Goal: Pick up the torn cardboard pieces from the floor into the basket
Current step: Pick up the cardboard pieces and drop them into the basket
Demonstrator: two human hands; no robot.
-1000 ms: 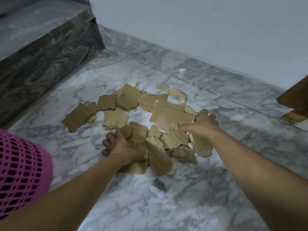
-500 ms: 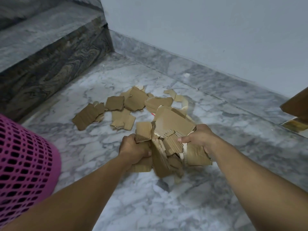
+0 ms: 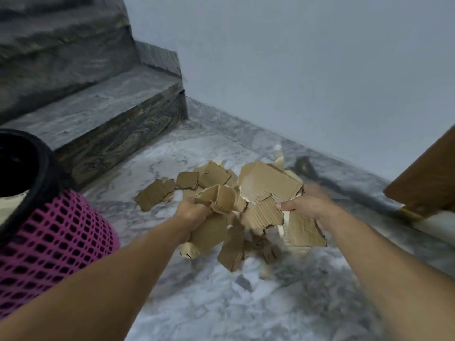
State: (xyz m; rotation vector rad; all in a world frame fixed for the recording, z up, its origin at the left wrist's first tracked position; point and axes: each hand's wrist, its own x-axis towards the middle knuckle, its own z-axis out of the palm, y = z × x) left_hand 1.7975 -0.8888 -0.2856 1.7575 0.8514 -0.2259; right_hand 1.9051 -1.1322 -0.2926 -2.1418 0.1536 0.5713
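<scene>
A bundle of torn brown cardboard pieces is held above the marble floor, pressed between my left hand and my right hand. Some pieces hang loose under the bundle. Several more cardboard pieces lie flat on the floor behind it, toward the step. The pink mesh basket with a black rim stands at the left edge, beside my left forearm; its opening faces up.
Grey marble steps rise at the back left. A pale wall with a marble skirting runs behind the pile. A wooden door corner juts in at the right. A dark chip lies on the floor below the bundle.
Both hands closed in on the pile, gathered a bundle and lifted it off the floor. The view tilted up, bringing the basket's rim into sight.
</scene>
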